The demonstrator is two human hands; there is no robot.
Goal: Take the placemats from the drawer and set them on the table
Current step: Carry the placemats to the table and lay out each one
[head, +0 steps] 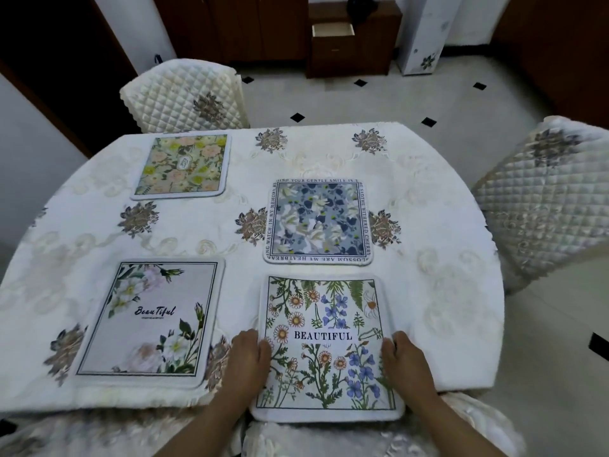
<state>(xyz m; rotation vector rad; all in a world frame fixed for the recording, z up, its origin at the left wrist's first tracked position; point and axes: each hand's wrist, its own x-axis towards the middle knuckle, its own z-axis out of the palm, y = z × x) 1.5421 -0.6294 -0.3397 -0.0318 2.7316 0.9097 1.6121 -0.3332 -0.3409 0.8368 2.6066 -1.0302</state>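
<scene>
Several floral placemats lie on the round table (428, 225) with its white embroidered cloth. A wildflower mat reading BEAUTIFUL (326, 347) sits at the near edge, overhanging it slightly. My left hand (247, 357) grips its left side and my right hand (407, 361) grips its right side, fingers curled over the borders. To the left lies a grey mat with white blooms (151, 321). A blue-and-white mat (318, 221) rests at the centre, and a yellow-pink flower mat (184, 164) at the far left. The drawer (333, 29) stands open in the brown cabinet across the room.
A quilted chair (184, 94) stands behind the table's far left, another quilted chair (540, 196) at the right. Tiled floor with black diamonds (395, 103) runs between the table and the cabinet. A white floral cabinet (425, 37) stands beside the drawer unit.
</scene>
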